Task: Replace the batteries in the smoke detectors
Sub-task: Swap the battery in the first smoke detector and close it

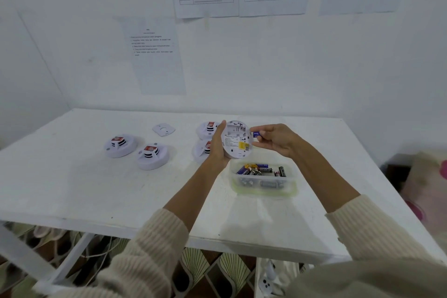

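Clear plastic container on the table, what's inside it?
Loose batteries, mostly black, some blue and yellow, piled in the container. Its cloudy front wall blurs whatever lies lower, so a count isn't possible.

Your white table (72, 189) carries two round white plastic smoke detectors (120, 145) at left, a second pair (202, 128) mid-table, a flat white mounting plate (163, 129) farther back, and a clear green-rimmed plastic tub (263, 192) near right.

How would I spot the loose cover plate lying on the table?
Look at the white table, near its far edge. The cover plate lies alone there, between the two detectors on the left and the pair beside the left hand. Unlike those domed, red-labelled units, it is thin, flat and plain white.
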